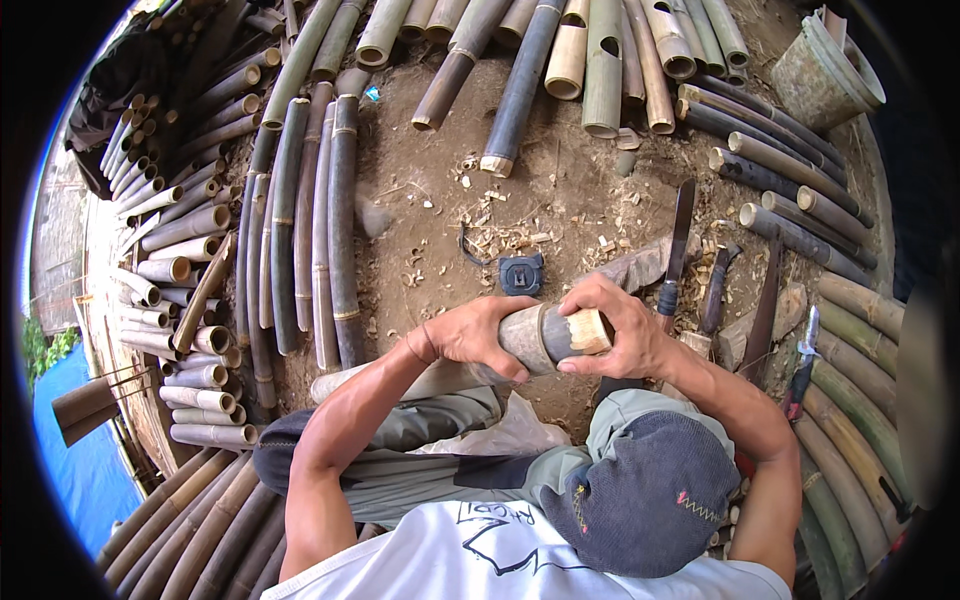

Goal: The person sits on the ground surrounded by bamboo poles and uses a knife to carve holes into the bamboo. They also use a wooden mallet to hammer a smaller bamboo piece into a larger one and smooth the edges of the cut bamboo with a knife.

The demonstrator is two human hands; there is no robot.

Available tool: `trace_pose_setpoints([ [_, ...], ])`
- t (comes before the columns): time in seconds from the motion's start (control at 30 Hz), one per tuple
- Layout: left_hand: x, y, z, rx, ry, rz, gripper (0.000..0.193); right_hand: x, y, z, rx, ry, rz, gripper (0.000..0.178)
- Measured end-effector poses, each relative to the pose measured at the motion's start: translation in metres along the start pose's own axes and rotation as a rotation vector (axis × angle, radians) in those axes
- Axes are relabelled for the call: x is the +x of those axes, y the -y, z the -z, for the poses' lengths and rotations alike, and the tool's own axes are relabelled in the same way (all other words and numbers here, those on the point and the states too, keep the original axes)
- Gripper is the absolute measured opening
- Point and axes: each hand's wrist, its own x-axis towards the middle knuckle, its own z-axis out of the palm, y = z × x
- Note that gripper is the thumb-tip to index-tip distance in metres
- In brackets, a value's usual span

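Note:
A short, thick length of bamboo (pixel 528 338) is in both my hands, above my lap and tilted slightly, its right end higher. Its right end has a pale shaved patch, and a raised node ring circles its middle. My left hand (pixel 470 335) wraps round its left part, thumb across the near side. At the other end my right hand (pixel 622 325) grips, fingers over the top and thumb below. A paler bamboo pole (pixel 410 383) lies under my left forearm; whether it joins the held piece I cannot tell. Just beyond my hands, a dark tape measure (pixel 520 274) rests on the ground.
To the right lie a machete (pixel 682 230), a dark-handled knife (pixel 714 290) and a knife with a red-and-black handle (pixel 800 370). Wood chips (pixel 490 235) litter the dirt. Bamboo poles (pixel 343 230) line the left, with cut tubes (pixel 603 70) opposite. A bucket (pixel 825 80) stands far right.

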Motion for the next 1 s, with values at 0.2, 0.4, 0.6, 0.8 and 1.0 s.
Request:
trace_pose_setpoints([
  [0.2, 0.005, -0.012, 0.005, 0.014, 0.009, 0.008, 0.090, 0.000, 0.008, -0.001, -0.020, -0.077, -0.086, 0.057],
  [0.4, 0.033, -0.040, -0.005, 0.345, -0.094, -0.055, 0.100, -0.008, -0.010, -0.003, 0.100, -0.075, -0.229, 0.102],
  [0.6, 0.031, -0.013, 0.015, 0.108, -0.300, -0.096, 0.099, -0.171, -0.070, -0.011, -0.665, -1.119, -0.756, 0.084],
  [0.8, 0.065, -0.038, -0.009, 0.207, -0.314, -0.170, 0.095, -0.332, -0.100, -0.122, -0.329, -0.843, -1.341, 0.119],
  [1.0, 0.074, -0.055, -0.023, 0.500, -0.393, -0.148, 0.086, -0.239, 0.006, -0.010, -0.293, -0.936, -0.752, 0.105],
])
